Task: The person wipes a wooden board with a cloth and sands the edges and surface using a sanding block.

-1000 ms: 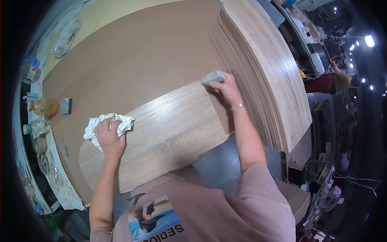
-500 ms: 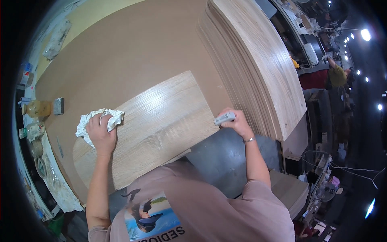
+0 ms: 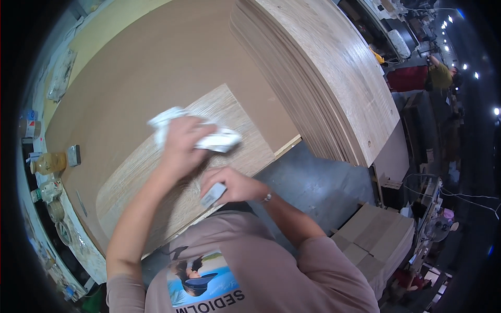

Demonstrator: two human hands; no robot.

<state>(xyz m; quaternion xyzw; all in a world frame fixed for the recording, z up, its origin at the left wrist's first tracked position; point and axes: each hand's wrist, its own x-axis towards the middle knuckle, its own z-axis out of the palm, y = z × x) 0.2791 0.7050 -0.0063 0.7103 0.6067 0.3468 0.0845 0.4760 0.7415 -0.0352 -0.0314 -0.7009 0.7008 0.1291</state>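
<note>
The left hand (image 3: 180, 143) has slid its white rag (image 3: 209, 136) up across the pale wood panel (image 3: 156, 177) on the desk (image 3: 135, 78). The right hand (image 3: 229, 185) grips a small grey block (image 3: 212, 195). Press flat and wipe evenly.

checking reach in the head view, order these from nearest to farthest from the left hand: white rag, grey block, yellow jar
1. white rag: gripped in the left hand, on the pale panel.
2. grey block: just below, in the right hand.
3. yellow jar: far left, at the table edge.
</note>
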